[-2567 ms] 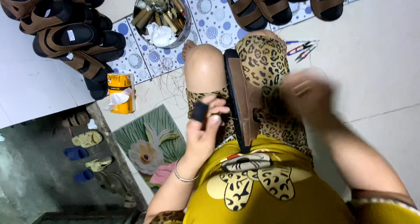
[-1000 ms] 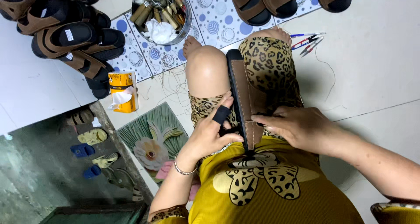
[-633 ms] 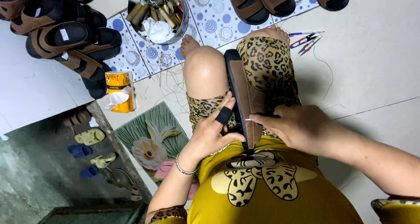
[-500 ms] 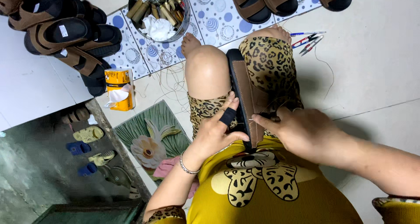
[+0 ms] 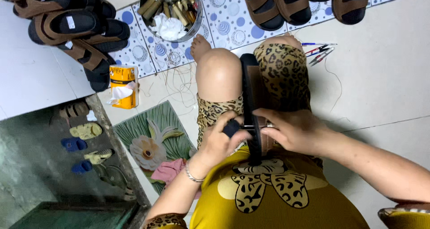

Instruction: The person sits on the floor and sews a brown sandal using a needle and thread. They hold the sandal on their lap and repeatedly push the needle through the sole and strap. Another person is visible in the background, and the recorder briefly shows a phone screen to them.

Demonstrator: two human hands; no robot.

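A dark brown sandal stands on edge between my knees, sole toward the left. My left hand grips a tool with a black handle whose thin metal shaft points into the sandal's side. My right hand holds the sandal from the right, fingers against its strap near the tool's tip. Both hands sit close together above my lap.
A metal bowl of tools and white cloth stands ahead. Brown sandals lie at far left and far right. An orange tissue box, a flowered mat, scissors and pens and loose thread lie on the floor.
My right hand came down onto the sandal and now steadies it. My left hand brought the black-handled tool against the sandal's side. The view shifted slightly.
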